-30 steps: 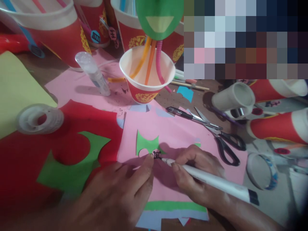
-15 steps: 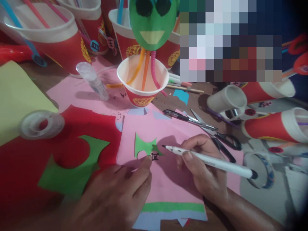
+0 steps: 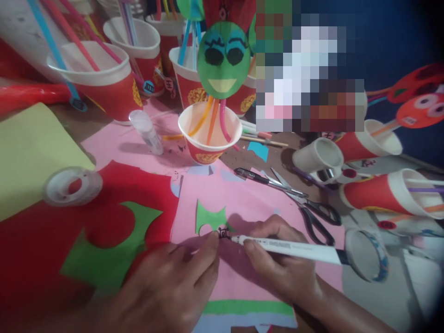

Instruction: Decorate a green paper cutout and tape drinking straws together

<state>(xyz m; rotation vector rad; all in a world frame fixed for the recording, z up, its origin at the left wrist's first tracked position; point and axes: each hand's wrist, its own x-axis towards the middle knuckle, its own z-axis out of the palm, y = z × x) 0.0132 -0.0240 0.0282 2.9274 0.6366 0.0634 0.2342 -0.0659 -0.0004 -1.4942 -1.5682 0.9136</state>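
My right hand (image 3: 277,263) grips a white marker pen (image 3: 291,247) whose tip touches a tiny pink paper piece with a black drawing (image 3: 224,233). My left hand (image 3: 166,286) lies palm down, its forefinger pressing beside that piece on the pink paper sheet (image 3: 249,203). A green paper scrap (image 3: 210,216) lies just above the small piece.
A red paper cup with bent straws and a green paper face (image 3: 210,134) stands behind. Black scissors (image 3: 308,208) and a black pen (image 3: 263,178) lie to the right. Tape rolls (image 3: 72,185), a glue tube (image 3: 147,132), red and green paper (image 3: 104,240) and more cups surround them.
The marker was lifted off half a second ago and its tip is back down at the small drawn piece. My head has tilted up, showing more of the cups behind.
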